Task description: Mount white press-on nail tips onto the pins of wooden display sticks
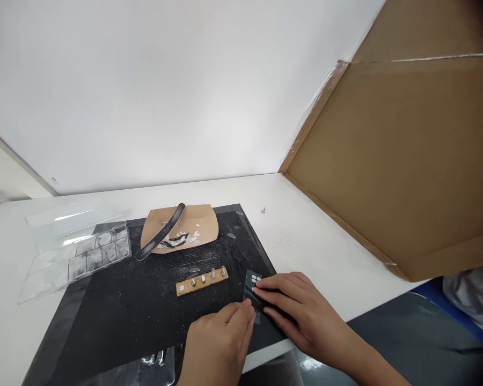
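In the head view, your left hand [224, 338] is closed in, thumb and fingertips together against a dark green sheet [248, 291]; you cannot tell from here whether they grip it or a small piece. Your right hand [306, 308] is not clenched: its fingers are extended, two fingertips rest at the sheet beside its white ovals [254, 279], and the thumb stands apart below. The sheet lies at the right edge of the black mat [121, 316], between your hands.

Just left of the sheet you have a tan display strip [185, 288] with short posts, some carrying clear tips. Beyond it, a brown paper tray [207, 222] holds white bits, with a dark curved nail file [161, 238] lying across it. At far left, a clear compartment box [100, 253] stands with its lid raised, overlapping the mat. A clear plastic bag [163, 370] lies near your left wrist.

On your right, the white table [317, 257] continues past the mat to a cardboard panel [406, 150], which bounds that side; a small metal piece [263, 210] sits there. A white wall [165, 96] closes the rear. The table's front edge runs beneath your right forearm.
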The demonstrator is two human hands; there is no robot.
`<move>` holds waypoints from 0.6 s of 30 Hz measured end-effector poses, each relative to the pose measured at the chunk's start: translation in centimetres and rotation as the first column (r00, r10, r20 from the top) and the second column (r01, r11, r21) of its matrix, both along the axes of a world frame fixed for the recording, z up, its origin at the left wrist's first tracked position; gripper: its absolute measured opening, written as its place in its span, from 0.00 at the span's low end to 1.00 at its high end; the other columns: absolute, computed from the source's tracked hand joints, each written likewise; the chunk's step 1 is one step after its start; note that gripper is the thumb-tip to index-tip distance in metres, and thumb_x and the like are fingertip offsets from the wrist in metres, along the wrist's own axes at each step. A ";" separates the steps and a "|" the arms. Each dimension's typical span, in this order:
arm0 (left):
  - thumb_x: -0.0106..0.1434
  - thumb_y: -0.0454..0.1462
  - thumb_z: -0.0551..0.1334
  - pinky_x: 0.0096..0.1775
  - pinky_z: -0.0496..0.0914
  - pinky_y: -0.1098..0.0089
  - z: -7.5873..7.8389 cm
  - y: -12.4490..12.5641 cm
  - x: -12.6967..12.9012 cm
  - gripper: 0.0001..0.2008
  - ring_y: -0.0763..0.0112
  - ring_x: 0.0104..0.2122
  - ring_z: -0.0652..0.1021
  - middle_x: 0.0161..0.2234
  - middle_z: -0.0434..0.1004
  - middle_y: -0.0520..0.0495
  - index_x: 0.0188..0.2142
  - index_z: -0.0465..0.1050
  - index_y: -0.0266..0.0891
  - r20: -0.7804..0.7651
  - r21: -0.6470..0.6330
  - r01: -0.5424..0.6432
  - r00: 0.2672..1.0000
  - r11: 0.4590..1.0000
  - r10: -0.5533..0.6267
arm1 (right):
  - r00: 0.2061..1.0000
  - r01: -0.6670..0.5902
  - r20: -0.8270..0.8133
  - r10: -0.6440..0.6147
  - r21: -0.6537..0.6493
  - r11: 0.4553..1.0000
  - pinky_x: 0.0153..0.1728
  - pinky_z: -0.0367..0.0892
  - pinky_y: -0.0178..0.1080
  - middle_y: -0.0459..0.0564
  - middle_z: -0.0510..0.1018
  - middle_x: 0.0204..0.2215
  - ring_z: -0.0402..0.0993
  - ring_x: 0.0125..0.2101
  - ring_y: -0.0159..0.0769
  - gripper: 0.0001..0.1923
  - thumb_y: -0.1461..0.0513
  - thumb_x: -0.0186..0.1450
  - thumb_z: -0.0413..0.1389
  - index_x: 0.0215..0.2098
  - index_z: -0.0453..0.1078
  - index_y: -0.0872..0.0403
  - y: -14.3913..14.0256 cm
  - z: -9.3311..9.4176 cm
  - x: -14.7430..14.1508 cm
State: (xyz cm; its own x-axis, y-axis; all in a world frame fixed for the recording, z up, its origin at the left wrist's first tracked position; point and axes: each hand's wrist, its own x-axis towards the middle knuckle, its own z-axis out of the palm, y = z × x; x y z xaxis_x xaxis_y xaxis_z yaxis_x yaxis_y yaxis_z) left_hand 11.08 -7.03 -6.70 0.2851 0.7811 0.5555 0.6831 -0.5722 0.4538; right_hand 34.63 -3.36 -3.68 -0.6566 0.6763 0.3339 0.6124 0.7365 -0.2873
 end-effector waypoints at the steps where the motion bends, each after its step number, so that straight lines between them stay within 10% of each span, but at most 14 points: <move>1: 0.78 0.36 0.56 0.30 0.81 0.73 0.0 0.0 0.0 0.11 0.68 0.27 0.87 0.39 0.89 0.52 0.45 0.79 0.43 0.004 0.002 -0.003 1.000 1.000 0.002 | 1.000 0.005 -0.019 -0.005 -0.007 1.000 0.52 0.74 0.50 0.56 0.81 0.55 0.80 0.51 0.45 0.19 0.64 0.75 0.57 0.63 0.72 0.49 -0.1 -0.3 0.2; 13: 0.76 0.29 0.53 0.27 0.78 0.73 0.7 -0.5 -0.8 0.17 0.68 0.27 0.87 0.43 0.90 0.43 0.59 0.73 0.35 -0.063 0.203 0.054 0.997 0.978 -0.042 | 0.991 0.073 -0.108 -0.073 -0.003 0.997 0.52 0.79 0.53 0.56 0.83 0.54 0.82 0.51 0.48 0.17 0.63 0.75 0.58 0.60 0.75 0.47 -0.3 -0.7 0.1; 18: 0.71 0.24 0.48 0.33 0.80 0.74 0.3 -1.3 -1.2 0.35 0.69 0.37 0.88 0.59 0.81 0.31 0.76 0.48 0.33 0.037 0.216 0.069 0.996 0.974 -0.078 | 0.983 0.169 -0.083 -0.166 0.031 0.985 0.55 0.76 0.58 0.58 0.79 0.58 0.77 0.58 0.52 0.18 0.62 0.75 0.57 0.62 0.73 0.47 -0.4 -1.1 -0.1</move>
State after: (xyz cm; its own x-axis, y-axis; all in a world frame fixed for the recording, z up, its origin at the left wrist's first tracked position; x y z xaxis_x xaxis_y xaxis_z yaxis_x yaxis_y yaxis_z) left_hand 9.87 -8.32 -6.43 0.3082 0.6202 0.7213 0.6172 -0.7074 0.3445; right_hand 34.50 -3.81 -4.78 -0.5051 0.7603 0.4084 0.7045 0.6366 -0.3139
